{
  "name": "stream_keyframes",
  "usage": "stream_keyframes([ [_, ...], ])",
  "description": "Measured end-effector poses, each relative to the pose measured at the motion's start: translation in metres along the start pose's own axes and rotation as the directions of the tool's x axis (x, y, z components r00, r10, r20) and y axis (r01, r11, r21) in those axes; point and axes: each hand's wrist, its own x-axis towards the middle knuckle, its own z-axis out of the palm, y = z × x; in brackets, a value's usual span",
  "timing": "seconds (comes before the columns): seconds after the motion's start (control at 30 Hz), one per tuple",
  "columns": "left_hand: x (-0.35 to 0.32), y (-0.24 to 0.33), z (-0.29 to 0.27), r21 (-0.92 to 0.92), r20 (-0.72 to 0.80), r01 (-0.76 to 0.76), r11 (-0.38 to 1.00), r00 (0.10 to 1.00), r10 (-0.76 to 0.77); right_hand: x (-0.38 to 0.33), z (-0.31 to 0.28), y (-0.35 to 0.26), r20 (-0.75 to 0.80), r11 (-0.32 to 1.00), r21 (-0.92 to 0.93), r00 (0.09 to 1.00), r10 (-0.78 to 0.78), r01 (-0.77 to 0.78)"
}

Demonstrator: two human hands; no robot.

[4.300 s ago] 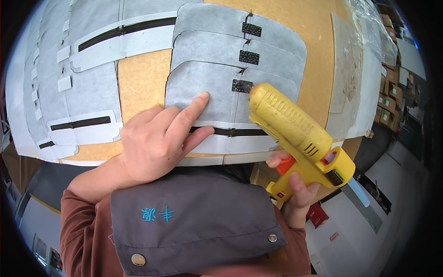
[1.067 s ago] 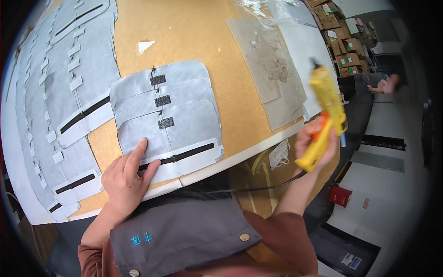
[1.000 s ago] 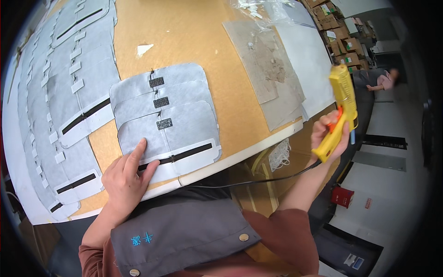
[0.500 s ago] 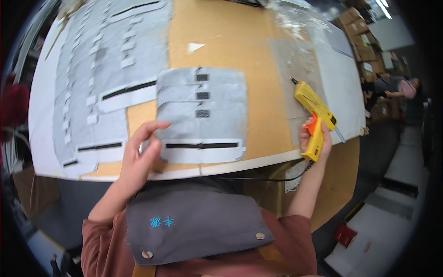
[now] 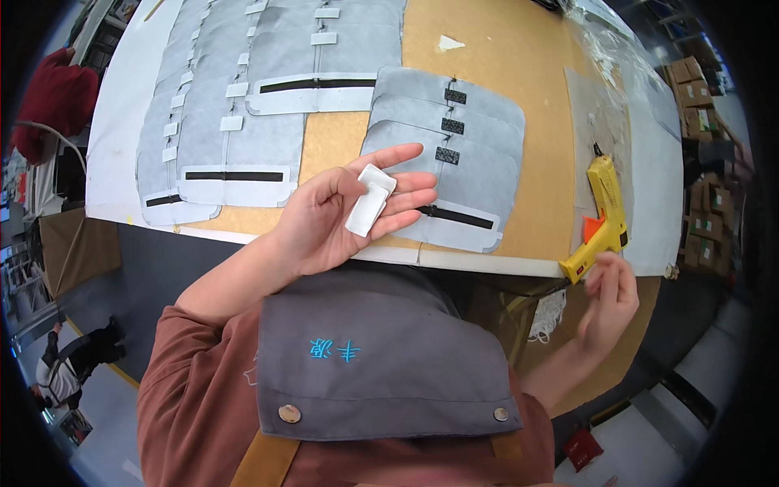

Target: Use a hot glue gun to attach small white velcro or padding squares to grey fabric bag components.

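Observation:
My left hand (image 5: pixel 312 223) is turned palm up over the table's near edge. Its thumb presses a few small white rectangular tabs (image 5: pixel 369 207) against the palm, while the fingers stretch out flat. Beneath the fingertips is a stack of grey fabric panels (image 5: pixel 487 174) with black textured patches down the middle and a black strip across a white band. A yellow glue gun (image 5: pixel 604 199) with an orange trigger lies on the table at the right, nozzle pointing away. Just below its handle my right hand (image 5: pixel 610 300) hangs empty, with loosely bent fingers.
More grey panels (image 5: pixel 276 138) with white tabs and black strips overlap on the left. Clear plastic film (image 5: pixel 604 40) lies at the far right, and a white scrap (image 5: pixel 450 43) on the brown board. A person (image 5: pixel 77 369) is at lower left; cartons (image 5: pixel 706 219) stand at right.
My right hand has let go of the glue gun, which now rests on the table. The left hand has turned palm up, showing the white tabs. The whole view has shifted.

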Motion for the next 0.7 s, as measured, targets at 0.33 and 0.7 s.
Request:
stream_keyframes([
  [0.33,-0.002,-0.004,0.010,0.099,-0.026,0.088,0.991,0.996,-0.086,-0.010,0.103,-0.107,0.433,0.419,0.874,0.002,-0.902,-0.245],
  [0.7,0.015,-0.012,0.013,0.141,-0.047,0.121,0.983,0.992,-0.116,-0.006,0.174,-0.060,0.283,0.719,0.034,0.684,-0.673,0.694],
])
